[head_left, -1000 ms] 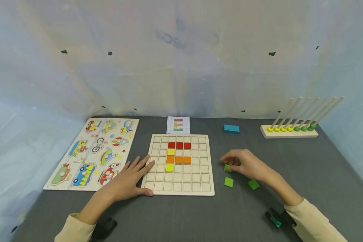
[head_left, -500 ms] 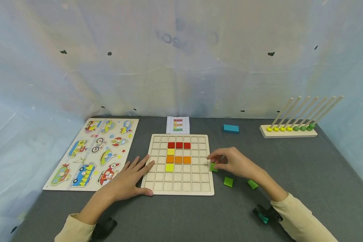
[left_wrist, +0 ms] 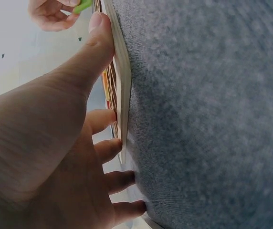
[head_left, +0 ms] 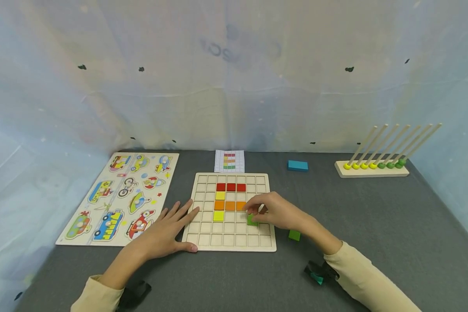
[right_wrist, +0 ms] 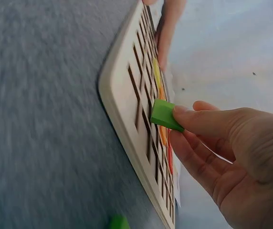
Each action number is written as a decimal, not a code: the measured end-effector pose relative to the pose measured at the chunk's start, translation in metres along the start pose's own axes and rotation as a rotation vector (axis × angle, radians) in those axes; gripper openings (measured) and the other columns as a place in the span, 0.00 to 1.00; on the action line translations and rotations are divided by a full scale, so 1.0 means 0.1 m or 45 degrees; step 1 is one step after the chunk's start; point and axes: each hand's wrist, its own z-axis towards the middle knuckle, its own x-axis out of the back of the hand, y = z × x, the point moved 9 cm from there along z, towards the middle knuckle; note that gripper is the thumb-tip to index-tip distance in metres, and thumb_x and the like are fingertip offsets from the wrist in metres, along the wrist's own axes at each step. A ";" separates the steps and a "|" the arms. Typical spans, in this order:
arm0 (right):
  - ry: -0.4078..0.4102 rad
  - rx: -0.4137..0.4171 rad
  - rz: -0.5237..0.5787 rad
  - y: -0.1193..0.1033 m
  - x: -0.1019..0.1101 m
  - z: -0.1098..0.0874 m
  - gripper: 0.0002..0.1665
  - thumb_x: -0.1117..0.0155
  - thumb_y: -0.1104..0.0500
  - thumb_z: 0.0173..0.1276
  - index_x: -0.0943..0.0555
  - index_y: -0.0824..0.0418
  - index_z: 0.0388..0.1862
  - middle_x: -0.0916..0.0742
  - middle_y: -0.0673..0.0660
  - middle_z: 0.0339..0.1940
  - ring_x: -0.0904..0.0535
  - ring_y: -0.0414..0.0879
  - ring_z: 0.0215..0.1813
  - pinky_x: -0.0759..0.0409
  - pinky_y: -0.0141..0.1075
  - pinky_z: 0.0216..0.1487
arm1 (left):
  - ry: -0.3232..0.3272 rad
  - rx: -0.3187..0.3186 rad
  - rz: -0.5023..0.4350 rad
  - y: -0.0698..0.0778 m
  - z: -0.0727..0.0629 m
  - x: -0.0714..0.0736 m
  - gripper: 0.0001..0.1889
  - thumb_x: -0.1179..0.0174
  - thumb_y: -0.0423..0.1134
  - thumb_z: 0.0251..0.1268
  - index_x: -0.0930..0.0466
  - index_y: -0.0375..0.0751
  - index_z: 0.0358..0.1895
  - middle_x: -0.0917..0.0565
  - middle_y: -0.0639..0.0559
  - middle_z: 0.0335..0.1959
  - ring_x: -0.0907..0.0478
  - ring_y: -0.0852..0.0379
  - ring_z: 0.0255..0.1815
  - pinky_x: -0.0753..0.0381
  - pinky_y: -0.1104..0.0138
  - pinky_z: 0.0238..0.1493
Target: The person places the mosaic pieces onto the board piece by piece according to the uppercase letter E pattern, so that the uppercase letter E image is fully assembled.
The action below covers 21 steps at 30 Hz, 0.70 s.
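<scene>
My right hand (head_left: pixel 274 211) pinches a green square tile (right_wrist: pixel 164 114) between thumb and fingers, above the right part of a wooden grid board (head_left: pixel 235 241). In the head view the tile is partly covered by the fingers. The left hand (head_left: pixel 164 232) lies spread at the board's left edge, thumb and fingertips touching it. Set in the grid are a row of red tiles (head_left: pixel 231 187), a yellow tile (head_left: pixel 220 196), a row of orange tiles (head_left: pixel 230 206) and a lower yellow tile (head_left: pixel 218 216). Another green tile (head_left: pixel 294 235) lies on the table under the right forearm.
A pattern card (head_left: pixel 229 161) lies behind the board. On the left is a vehicle picture puzzle (head_left: pixel 117 199). A blue block (head_left: pixel 298 166) sits at the back right, and farther right stands a peg rack (head_left: pixel 374 171) with yellow and green beads.
My right hand has picked up a green tile from the table and carried it left over the board. One loose green tile is now hidden by the right arm. The left hand stays put.
</scene>
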 end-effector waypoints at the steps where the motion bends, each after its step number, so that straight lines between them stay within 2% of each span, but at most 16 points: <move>1: -0.010 0.013 0.011 -0.01 -0.03 0.02 0.15 0.31 0.67 0.64 0.16 0.63 0.50 0.14 0.52 0.40 0.21 0.40 0.39 0.17 0.34 0.44 | 0.001 -0.002 -0.001 0.00 0.00 0.00 0.54 0.41 0.73 0.51 0.45 0.46 0.78 0.50 0.41 0.79 0.54 0.30 0.76 0.52 0.34 0.70; 12: -0.064 0.078 0.024 -0.18 -0.28 0.28 0.13 0.31 0.67 0.65 0.15 0.63 0.49 0.13 0.52 0.40 0.21 0.38 0.39 0.18 0.29 0.43 | -0.001 0.006 0.007 -0.02 0.01 -0.02 0.54 0.40 0.72 0.51 0.45 0.46 0.78 0.50 0.41 0.79 0.54 0.30 0.76 0.52 0.34 0.70; 16: -0.109 0.100 -0.025 -0.26 -0.39 0.37 0.12 0.32 0.66 0.66 0.15 0.62 0.48 0.14 0.51 0.39 0.21 0.36 0.39 0.19 0.26 0.43 | -0.002 0.004 0.006 -0.01 0.01 -0.02 0.54 0.40 0.72 0.51 0.45 0.47 0.78 0.50 0.41 0.79 0.54 0.30 0.76 0.51 0.34 0.69; 21: -0.131 0.107 -0.099 -0.34 -0.44 0.45 0.13 0.33 0.66 0.67 0.15 0.61 0.50 0.14 0.51 0.38 0.22 0.35 0.39 0.20 0.24 0.42 | 0.001 0.004 0.007 -0.01 0.01 -0.01 0.54 0.41 0.73 0.51 0.45 0.47 0.78 0.50 0.41 0.79 0.54 0.30 0.76 0.51 0.34 0.69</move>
